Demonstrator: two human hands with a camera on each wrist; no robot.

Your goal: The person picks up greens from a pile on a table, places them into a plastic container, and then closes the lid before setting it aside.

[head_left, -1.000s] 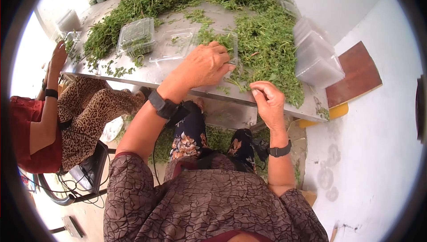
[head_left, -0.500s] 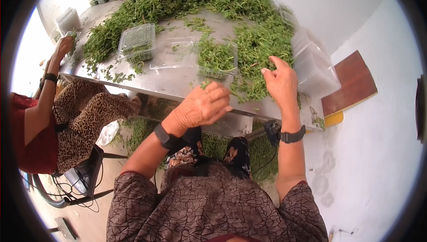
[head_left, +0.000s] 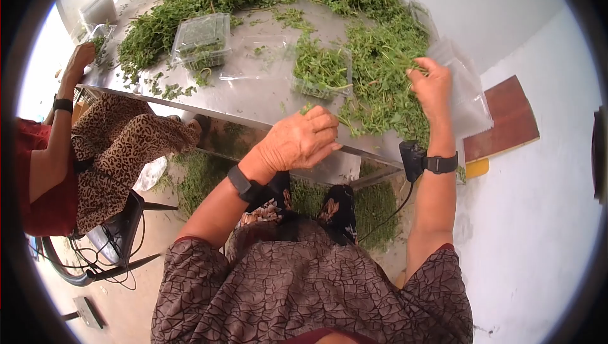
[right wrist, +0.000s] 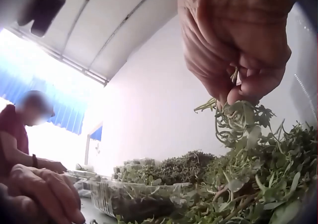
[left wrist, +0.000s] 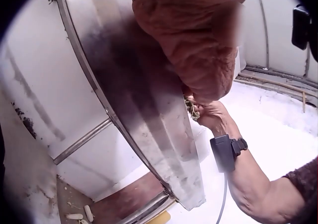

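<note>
My right hand [head_left: 436, 91] is over the right side of the heap of leafy greens [head_left: 386, 78], beside the stacked clear boxes. Its thumb and fingers pinch a small bunch of sprigs [right wrist: 243, 117] by the stems, with the leaves hanging over the heap. Near the table's front edge my left hand [head_left: 303, 138] is curled, and a bit of green sprig [head_left: 306, 109] pokes out by its fingers. Just beyond it stands an open clear plastic box [head_left: 320, 91] filled with greens, its lid [head_left: 253, 68] folded out to the left.
A closed box of greens [head_left: 202, 43] stands left of the open one. Empty clear boxes [head_left: 465, 97] are stacked at the table's right end, near a reddish-brown board [head_left: 506, 119]. Another person [head_left: 47, 173] sits at the left, working at the metal table [head_left: 190, 103].
My left hand has drawn back from over the open box to the table's front edge with a bit of greens. The right hand has moved right and forward to the heap and now pinches sprigs.
</note>
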